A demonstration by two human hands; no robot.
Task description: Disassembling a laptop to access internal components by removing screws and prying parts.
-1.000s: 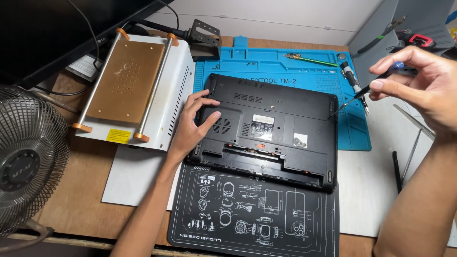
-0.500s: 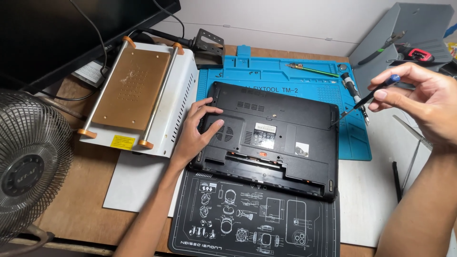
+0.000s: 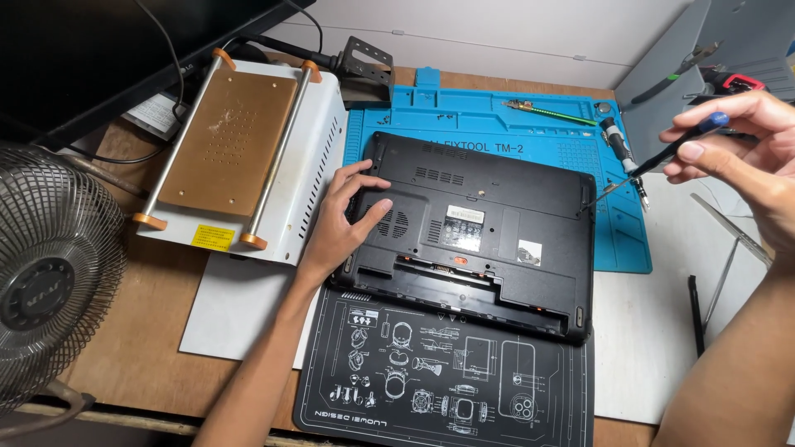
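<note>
A black plastic laptop (image 3: 480,232) lies upside down in the middle of the wooden desk, its underside with vents and stickers facing up. Its far half rests on a blue silicone repair mat (image 3: 497,124); its near edge overlaps a black work mat printed with white line drawings (image 3: 439,389).

The left hand (image 3: 344,223) lies flat on the laptop's left end — fingers released and spread, thumb pointing right across the vent, nothing grasped.

The right hand (image 3: 737,157) hovers at the right of the scene, above the desk, with thumb and fingertips pinched on the blue-capped end of a slim black screwdriver (image 3: 654,161). The shaft slants down and to the left, and its tip sits right at the laptop's far right corner; whether it touches a screw cannot be told.

Left of the laptop stands a white metal box with a brown perforated top plate and orange-tipped rails (image 3: 244,157). At the far left edge is a grey wire-cage fan (image 3: 50,265). On the blue mat's far side lies a thin green tool (image 3: 551,112).
</note>
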